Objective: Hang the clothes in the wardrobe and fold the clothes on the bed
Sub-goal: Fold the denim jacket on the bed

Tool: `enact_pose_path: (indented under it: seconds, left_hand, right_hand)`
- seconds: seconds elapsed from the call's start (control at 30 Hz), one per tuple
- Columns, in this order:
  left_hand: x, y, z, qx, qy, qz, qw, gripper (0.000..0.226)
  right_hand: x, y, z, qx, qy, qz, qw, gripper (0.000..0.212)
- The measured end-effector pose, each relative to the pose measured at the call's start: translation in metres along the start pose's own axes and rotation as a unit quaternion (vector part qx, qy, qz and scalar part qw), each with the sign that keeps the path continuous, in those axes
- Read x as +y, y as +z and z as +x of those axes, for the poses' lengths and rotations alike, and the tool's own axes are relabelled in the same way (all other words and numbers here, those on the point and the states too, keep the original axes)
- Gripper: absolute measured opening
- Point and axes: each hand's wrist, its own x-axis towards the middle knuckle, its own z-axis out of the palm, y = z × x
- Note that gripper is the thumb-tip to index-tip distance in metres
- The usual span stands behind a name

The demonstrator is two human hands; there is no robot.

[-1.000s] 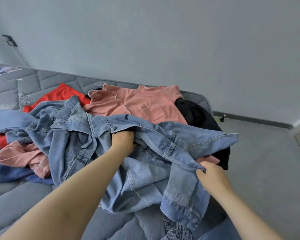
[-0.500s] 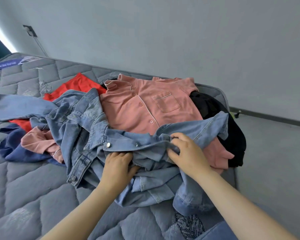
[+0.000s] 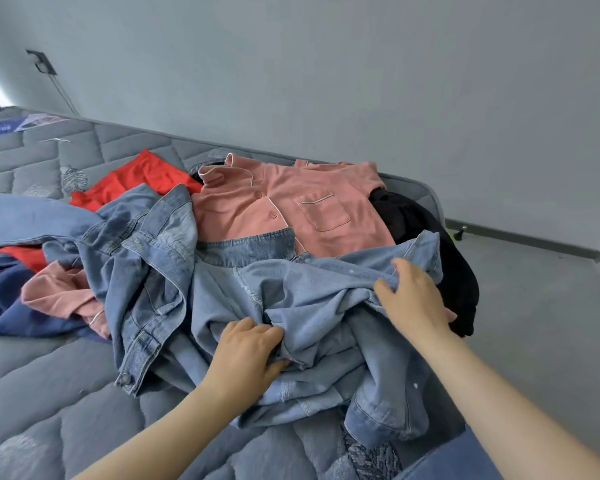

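Both hands have hold of the denim jacket point(image 3: 312, 306): the left hand point(image 3: 246, 355) has its fingers curled into a bunched fold near the middle of the cloth, and the right hand point(image 3: 413, 299) pinches the snap-studded front edge between thumb and fingers, lifting it a little. The jacket lies crumpled on the near right part of the mattress point(image 3: 49, 393), its paler inner face turned up, partly over the pink pyjama shirt point(image 3: 284, 209) and touching the black garment point(image 3: 430, 230) at the bed's right edge. Behind and to the left sit a red garment point(image 3: 136, 181), a navy garment point(image 3: 7, 306) and another pink piece point(image 3: 59, 296), all loose in one heap. Judging by that, the task is at an early stage: no garment in view is folded or stacked, no hanger or wardrobe shows, and this jacket has not yet been spread flat, so nearly all the folding and all the hanging seem left to do. The jacket has no clean long axis while bunched like this; its bulk runs left to right across the bed, one sleeve trails off to the left edge of view, the collar lies toward the wall and the buttoned hem corner toward the person.
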Motion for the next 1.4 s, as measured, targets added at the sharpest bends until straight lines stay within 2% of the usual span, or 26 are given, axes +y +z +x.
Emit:
enact_pose_path:
  seconds: [0.07,0.13,0.2,0.3,0.4,0.5,0.57,0.67,0.73,0.83,0.9,0.97,1.07,1.13,1.23,1.33,1.4]
  left_hand:
    - [-0.003,0.004,-0.002,-0.035,-0.017,-0.014,0.999,0.031]
    - [-0.009,0.000,0.000,-0.066,-0.031,-0.032,0.997,0.030]
    - [-0.018,-0.011,0.005,-0.086,-0.056,-0.103,0.989,0.031]
    - [-0.035,-0.028,0.014,-0.114,-0.113,-0.231,0.960,0.031]
    - [-0.052,-0.037,0.028,-0.023,-0.144,-0.236,0.961,0.021]
    - [-0.072,-0.042,0.056,0.034,-0.139,-0.173,0.975,0.040]
    - [-0.085,-0.042,0.081,0.001,-0.123,-0.109,0.986,0.063]
    - [-0.097,-0.034,0.112,-0.112,-0.117,-0.027,0.986,0.094]
    - [-0.099,-0.024,0.123,-0.164,-0.125,0.026,0.978,0.101]
    - [-0.097,-0.018,0.133,-0.186,-0.123,0.069,0.972,0.088]
    - [-0.092,-0.021,0.138,-0.175,-0.082,0.096,0.976,0.059]
    - [-0.089,-0.026,0.141,-0.141,-0.070,0.057,0.986,0.038]
    - [-0.083,-0.036,0.144,-0.112,-0.050,0.053,0.991,0.031]
    - [-0.073,-0.043,0.146,-0.093,-0.023,0.066,0.993,0.022]
    - [-0.053,-0.064,0.152,-0.023,-0.022,0.028,0.999,0.016]
    - [-0.039,-0.101,0.160,0.061,-0.024,-0.029,0.997,0.012]
    - [-0.025,-0.127,0.163,0.084,0.005,-0.042,0.996,0.007]
  right_hand:
    - [-0.028,0.008,0.006,-0.047,-0.085,0.009,0.995,0.046]
    - [-0.054,0.024,0.016,-0.124,-0.125,-0.022,0.984,0.053]
    - [-0.072,0.041,0.026,-0.175,-0.129,-0.059,0.974,0.059]
    - [-0.080,0.061,0.038,-0.224,-0.093,-0.070,0.968,0.073]
    - [-0.078,0.069,0.044,-0.224,-0.045,-0.054,0.972,0.091]
    - [-0.071,0.074,0.043,-0.255,0.008,-0.059,0.965,0.097]
    - [-0.066,0.075,0.039,-0.292,0.019,-0.077,0.953,0.076]
    - [-0.063,0.071,0.028,-0.256,-0.056,-0.080,0.962,0.014]
    - [-0.060,0.064,0.019,-0.189,-0.105,-0.079,0.973,0.009]
    - [-0.050,0.041,0.010,-0.080,-0.134,-0.086,0.984,0.017]
    - [-0.037,0.020,0.013,-0.034,-0.132,-0.067,0.988,0.015]
    - [-0.024,-0.006,0.020,0.012,-0.111,-0.054,0.992,0.015]
    - [-0.005,-0.038,0.032,0.078,-0.057,-0.048,0.994,0.016]
    - [0.006,-0.053,0.036,0.063,-0.017,-0.057,0.996,0.015]
    - [0.013,-0.066,0.031,-0.001,-0.014,-0.099,0.995,0.017]
    - [0.004,-0.067,0.025,-0.043,-0.050,-0.116,0.991,0.039]
    - [-0.013,-0.062,0.029,-0.056,-0.128,-0.087,0.986,0.062]
